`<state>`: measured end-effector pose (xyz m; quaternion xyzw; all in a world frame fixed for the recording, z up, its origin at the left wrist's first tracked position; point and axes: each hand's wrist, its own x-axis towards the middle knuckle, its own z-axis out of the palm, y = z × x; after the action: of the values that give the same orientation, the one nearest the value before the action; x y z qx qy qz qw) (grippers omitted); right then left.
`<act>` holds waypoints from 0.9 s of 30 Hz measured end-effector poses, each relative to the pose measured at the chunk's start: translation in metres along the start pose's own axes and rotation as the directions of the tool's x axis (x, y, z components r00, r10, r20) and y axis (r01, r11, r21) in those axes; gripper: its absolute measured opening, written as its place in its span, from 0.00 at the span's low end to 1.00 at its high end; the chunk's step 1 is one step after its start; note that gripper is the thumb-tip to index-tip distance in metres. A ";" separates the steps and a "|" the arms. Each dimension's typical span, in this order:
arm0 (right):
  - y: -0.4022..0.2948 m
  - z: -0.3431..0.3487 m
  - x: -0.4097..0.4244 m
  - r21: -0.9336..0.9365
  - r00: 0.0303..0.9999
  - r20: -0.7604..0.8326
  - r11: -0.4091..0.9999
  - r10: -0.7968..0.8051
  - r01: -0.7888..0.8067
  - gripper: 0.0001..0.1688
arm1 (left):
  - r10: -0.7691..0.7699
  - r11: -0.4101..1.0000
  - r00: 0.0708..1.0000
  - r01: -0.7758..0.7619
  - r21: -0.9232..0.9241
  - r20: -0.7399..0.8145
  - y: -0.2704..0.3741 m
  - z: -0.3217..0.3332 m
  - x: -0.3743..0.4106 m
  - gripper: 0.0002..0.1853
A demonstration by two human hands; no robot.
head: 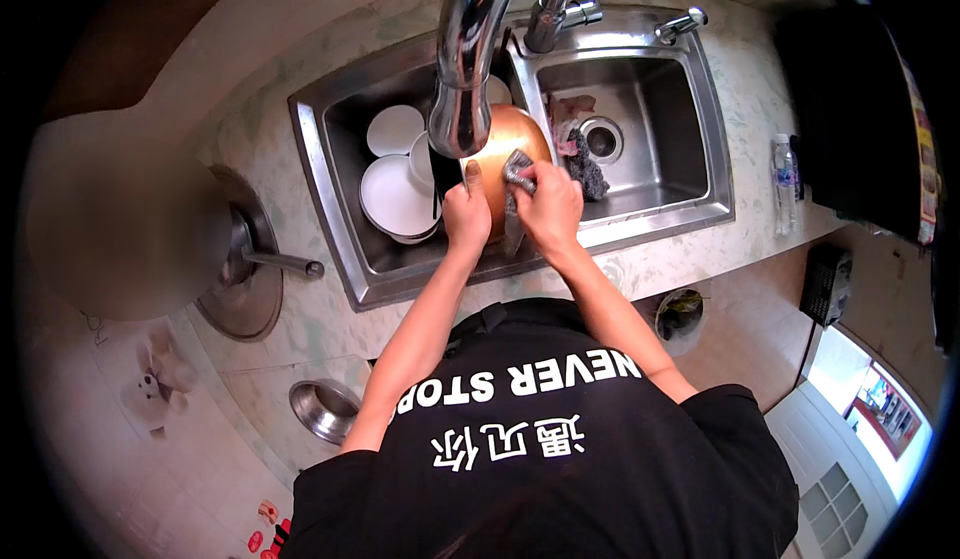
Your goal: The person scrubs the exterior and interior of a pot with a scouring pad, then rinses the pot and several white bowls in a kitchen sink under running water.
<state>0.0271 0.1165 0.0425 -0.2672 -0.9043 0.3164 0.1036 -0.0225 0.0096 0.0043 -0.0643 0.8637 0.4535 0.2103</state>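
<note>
My left hand (468, 217) grips the rim of a copper-coloured metal pan or pot (517, 132), thumb up on its edge. The vessel stands tilted over the left sink basin, its golden face towards my right hand (551, 202). Between the fingers of that hand is a grey scrubbing cloth (519, 171), pressed against or close to the vessel's surface. White bowls (397, 193) lie stacked on the vessel's left in the basin. A chrome faucet (463, 101) hangs above and hides part of the vessel.
The right basin (637, 191) holds a dark mesh scrubber (587, 172) and food scraps beside the drain. A plastic bottle (784, 184) stands on the counter's right. To the left are a large metal lid (266, 296) and a steel bowl (324, 409).
</note>
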 end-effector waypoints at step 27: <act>0.003 0.009 -0.017 0.049 0.999 0.034 0.999 -0.015 0.014 0.10 | -0.012 0.999 1.000 0.011 -0.033 -0.008 -0.002 -0.003 -0.001 0.43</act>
<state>0.0393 0.1044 0.0339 -0.2527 -0.8999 0.3421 0.0969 -0.0216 0.0061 0.0048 -0.0746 0.8567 0.4660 0.2082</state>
